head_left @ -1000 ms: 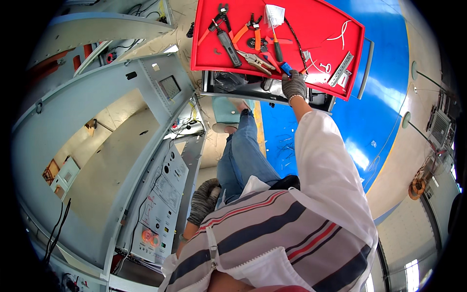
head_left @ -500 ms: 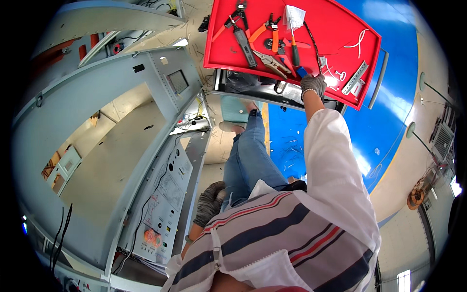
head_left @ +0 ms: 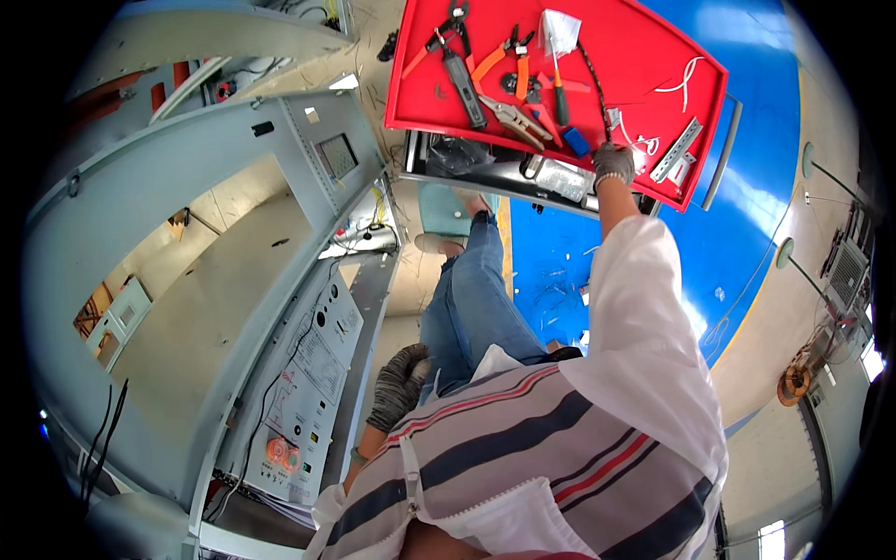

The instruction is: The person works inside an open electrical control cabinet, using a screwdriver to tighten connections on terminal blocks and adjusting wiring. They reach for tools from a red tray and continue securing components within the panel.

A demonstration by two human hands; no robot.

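Right hand (head_left: 613, 162) rests loosely curled on the red tray (head_left: 644, 37); grey bracket (head_left: 676, 149) beside slants up-right

The right hand (head_left: 613, 161), gloved, is reaching far forward with the arm fully stretched out in a white sleeve. The left hand (head_left: 399, 383), also gloved, is hanging low beside the thigh, fingers loosely curled.

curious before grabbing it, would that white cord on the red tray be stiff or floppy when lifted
Probably floppy: the white cord lies in loose curves on the red tray. Likely light, being thin. It could snag nearby tools as the right hand lifts it.
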